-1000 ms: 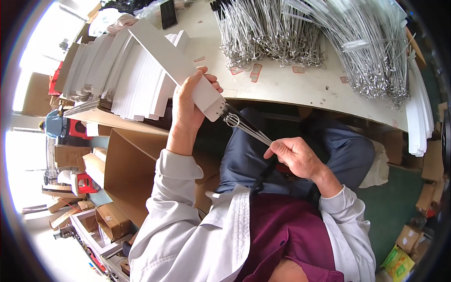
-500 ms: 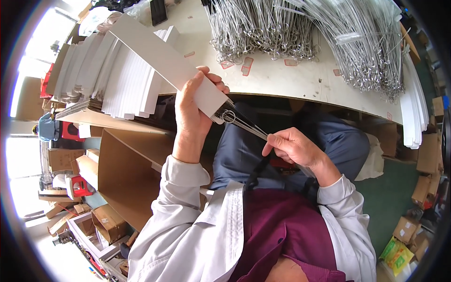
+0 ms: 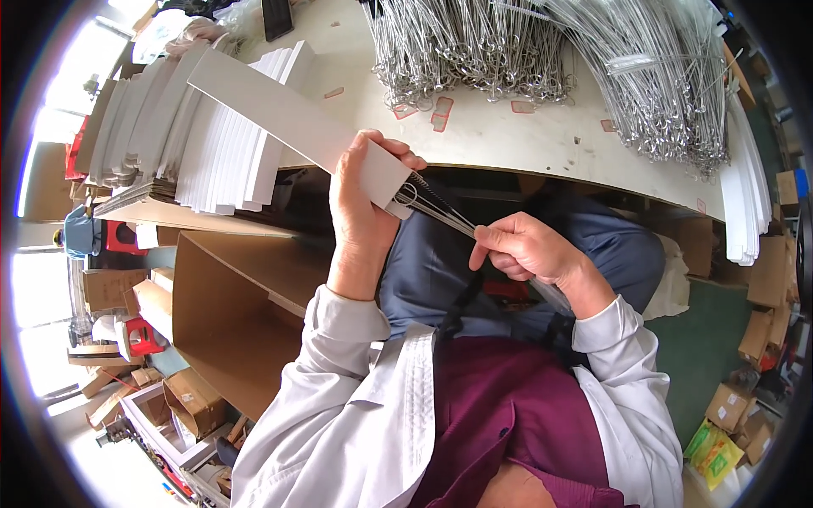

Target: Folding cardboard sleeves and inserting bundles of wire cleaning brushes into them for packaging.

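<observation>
My left hand point(image 3: 360, 207) is wrapped round a long narrow white cardboard box point(image 3: 292, 120), which slants from the upper left down to its end near my lap. Between finger and thumb, my right hand point(image 3: 529, 247) pinches a small bundle of thin wire brushes point(image 3: 447, 216). Wire loops and dark bristles show on the brushes at the box's lower end. Their looped ends are partly inside the box; how deep they reach is hidden.
Stacked white boxes point(image 3: 229, 157) stand at the table's left. Heaps of wire brushes point(image 3: 474, 55) and a bundle of them point(image 3: 652, 85) lie on the table point(image 3: 508, 135). A large open carton point(image 3: 229, 313) is left of my legs. A dark phone point(image 3: 277, 19) lies at the back.
My left hand and the box have shifted a little right and down. More of the brushes' looped ends are now covered by the box, and my right hand has moved slightly left.
</observation>
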Available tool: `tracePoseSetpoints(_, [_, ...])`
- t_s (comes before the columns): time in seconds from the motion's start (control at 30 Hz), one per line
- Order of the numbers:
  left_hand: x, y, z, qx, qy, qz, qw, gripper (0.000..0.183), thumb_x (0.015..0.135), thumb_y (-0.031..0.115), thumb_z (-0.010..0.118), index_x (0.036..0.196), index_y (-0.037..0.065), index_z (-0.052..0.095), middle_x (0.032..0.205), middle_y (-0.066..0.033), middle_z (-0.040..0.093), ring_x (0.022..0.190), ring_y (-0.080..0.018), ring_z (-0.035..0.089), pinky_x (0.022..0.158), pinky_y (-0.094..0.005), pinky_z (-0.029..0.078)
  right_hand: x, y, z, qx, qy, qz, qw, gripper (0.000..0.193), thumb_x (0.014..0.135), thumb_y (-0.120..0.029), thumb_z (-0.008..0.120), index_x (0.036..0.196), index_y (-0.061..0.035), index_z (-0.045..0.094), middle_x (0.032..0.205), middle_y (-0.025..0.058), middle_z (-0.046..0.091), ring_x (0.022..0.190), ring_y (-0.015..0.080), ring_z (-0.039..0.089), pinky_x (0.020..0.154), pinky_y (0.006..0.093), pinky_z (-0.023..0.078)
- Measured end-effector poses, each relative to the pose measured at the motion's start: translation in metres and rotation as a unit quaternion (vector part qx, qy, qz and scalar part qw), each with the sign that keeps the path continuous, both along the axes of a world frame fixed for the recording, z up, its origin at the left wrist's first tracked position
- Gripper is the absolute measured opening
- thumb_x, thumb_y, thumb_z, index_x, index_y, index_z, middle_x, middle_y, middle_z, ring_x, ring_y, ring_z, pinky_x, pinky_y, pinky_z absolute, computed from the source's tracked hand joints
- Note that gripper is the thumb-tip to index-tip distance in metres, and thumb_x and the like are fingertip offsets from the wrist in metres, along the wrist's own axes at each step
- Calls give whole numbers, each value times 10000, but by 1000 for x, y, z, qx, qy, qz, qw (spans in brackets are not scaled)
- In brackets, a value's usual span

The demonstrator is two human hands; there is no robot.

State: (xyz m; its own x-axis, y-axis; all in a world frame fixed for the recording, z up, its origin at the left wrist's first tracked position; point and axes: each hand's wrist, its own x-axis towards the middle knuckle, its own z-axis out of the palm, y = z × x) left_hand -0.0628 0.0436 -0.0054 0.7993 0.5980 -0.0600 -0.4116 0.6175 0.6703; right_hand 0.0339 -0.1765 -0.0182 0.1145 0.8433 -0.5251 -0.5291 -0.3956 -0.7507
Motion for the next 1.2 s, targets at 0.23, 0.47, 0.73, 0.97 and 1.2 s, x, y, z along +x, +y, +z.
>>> tracePoseSetpoints(0.23, [1,-43,-26,16,48,-82,995,301,1017,336,564,1072,40,562,923,-144,641,856,-308,675,789,-438,559,-2,14,5,-26,10,-15,1000,456,1060,-365,570,906,44,701,563,-90,370,446,23,265,412,240,205])
tracePoseSetpoints(0.47, [6,-41,-24,-36,36,-55,997,310,1013,350,586,1064,45,567,935,-138,640,864,-292,652,823,-440,557,2,22,12,9,-175,7,985,345,998,-336,659,949,4,692,697,8,599,556,63,536,499,248,438])
tracePoseSetpoints(0.73, [3,-23,-16,-58,6,-12,998,309,1011,342,611,1052,37,579,938,-147,642,876,-278,640,896,-449,548,9,-37,7,-42,-175,65,982,395,984,-402,689,937,-10,689,713,10,615,654,83,585,582,265,490])
tracePoseSetpoints(0.97, [7,-89,-36,9,65,-75,995,439,1063,431,500,1104,4,592,1150,-191,679,979,-226,645,883,-381,528,-14,11,-4,114,-357,-155,914,410,941,-353,753,980,49,684,774,91,687,724,117,611,685,323,513])
tracePoseSetpoints(1.2, [-4,-79,-40,93,88,-141,982,550,1073,482,467,1242,-32,563,1266,-195,632,1116,-242,617,980,-404,502,-10,9,-9,77,-378,-147,911,359,906,-319,811,936,16,686,817,3,691,737,43,561,659,243,483])
